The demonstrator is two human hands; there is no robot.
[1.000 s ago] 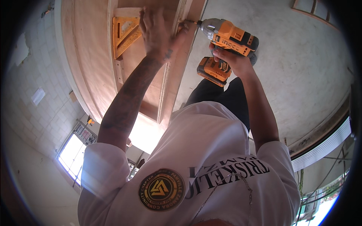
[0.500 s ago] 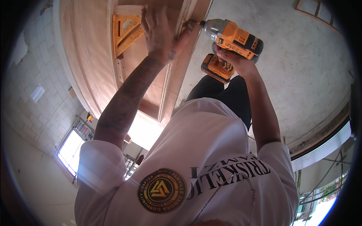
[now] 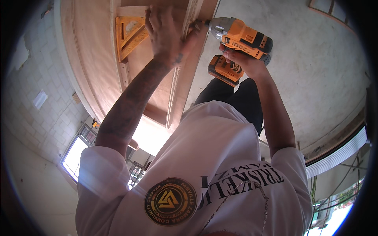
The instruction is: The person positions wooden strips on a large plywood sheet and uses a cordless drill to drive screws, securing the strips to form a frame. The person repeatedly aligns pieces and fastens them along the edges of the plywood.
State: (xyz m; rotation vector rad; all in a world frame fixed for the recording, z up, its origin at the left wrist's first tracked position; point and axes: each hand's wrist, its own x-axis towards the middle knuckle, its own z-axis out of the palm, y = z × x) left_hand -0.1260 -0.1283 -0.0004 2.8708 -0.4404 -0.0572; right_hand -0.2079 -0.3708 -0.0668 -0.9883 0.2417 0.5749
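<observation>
Orange power driver in hand, we have its nose at the right edge of the wooden frame. Looking down from the head, our right hand closes around the handle; our left hand spreads over the frame, and we cannot tell whether it pinches anything. Little has shifted since a second ago: work stays at that edge. Between the frame's rails sits a yellow triangular square.

Daylight blows out the window at lower left, hazy flare streaks the white sleeve, and fisheye distortion curves the block wall toward blackened edges.
</observation>
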